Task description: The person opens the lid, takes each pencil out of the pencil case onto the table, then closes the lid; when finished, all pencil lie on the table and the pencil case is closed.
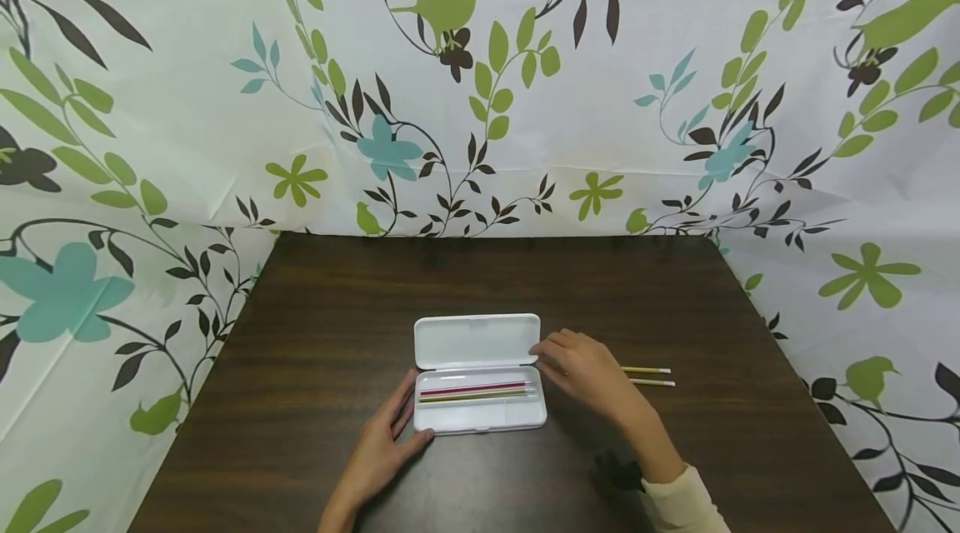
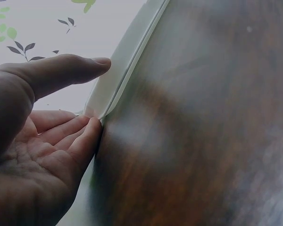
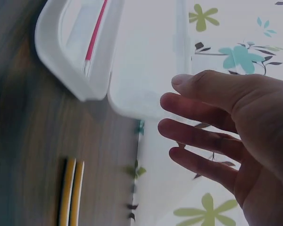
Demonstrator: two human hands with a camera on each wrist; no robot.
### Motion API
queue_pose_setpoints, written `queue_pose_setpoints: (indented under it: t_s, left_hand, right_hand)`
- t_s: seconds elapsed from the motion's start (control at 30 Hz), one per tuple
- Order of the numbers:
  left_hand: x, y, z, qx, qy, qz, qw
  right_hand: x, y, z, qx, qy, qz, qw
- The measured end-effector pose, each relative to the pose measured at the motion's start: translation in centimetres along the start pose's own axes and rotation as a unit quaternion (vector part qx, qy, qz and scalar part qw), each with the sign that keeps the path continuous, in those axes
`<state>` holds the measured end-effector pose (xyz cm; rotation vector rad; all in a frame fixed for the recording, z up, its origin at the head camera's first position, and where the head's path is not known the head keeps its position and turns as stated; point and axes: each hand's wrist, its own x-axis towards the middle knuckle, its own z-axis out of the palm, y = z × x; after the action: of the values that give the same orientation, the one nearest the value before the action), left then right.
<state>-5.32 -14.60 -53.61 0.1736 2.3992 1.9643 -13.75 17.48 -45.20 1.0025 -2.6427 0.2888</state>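
White pencil case (image 1: 480,387) lies open mid-table (image 1: 337,308), lid flat behind the tray, red and olive pencils (image 1: 474,391) inside. Left hand (image 1: 382,450) at the tray's front-left corner: fingers (image 2: 87,136) straight, together, touching the case edge, thumb spread along the front. Right hand (image 1: 585,371) just right of the case, fingers (image 3: 198,136) relaxed, slightly apart, holding nothing. Two loose pencils (image 1: 651,376) on the table beyond that hand.
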Motion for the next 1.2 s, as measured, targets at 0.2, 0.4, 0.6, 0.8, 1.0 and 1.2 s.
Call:
queue_pose_setpoints:
  t_s: [0.2,0.4,0.6,0.8,1.0,1.2]
  left_hand:
    - [0.1,0.0,0.0,0.004,0.002,-0.013,0.9999]
    - [0.1,0.1,0.0,0.0,0.002,-0.014,0.9999]
    - [0.1,0.2,0.0,0.004,0.004,-0.023,0.9997]
    - [0.0,0.2,0.0,0.004,0.005,-0.022,0.9997]
    - [0.0,0.2,0.0,0.002,0.004,-0.019,0.9998]
    - [0.0,0.2,-0.1,0.004,0.004,-0.02,0.9998]
  right_hand:
    - [0.8,-1.1,1.0,0.014,-0.007,-0.008,1.0]
    - [1.5,-2.1,1.7,0.019,-0.033,-0.003,0.999]
    - [1.9,-2.8,2.6,0.037,-0.055,-0.006,0.998]
    - [1.7,-2.9,3.5,0.048,-0.068,-0.005,0.996]
    - [1.6,-2.9,4.2,0.045,-0.069,-0.007,0.997]
    - [1.5,-3.2,4.4,0.04,-0.072,-0.016,0.996]
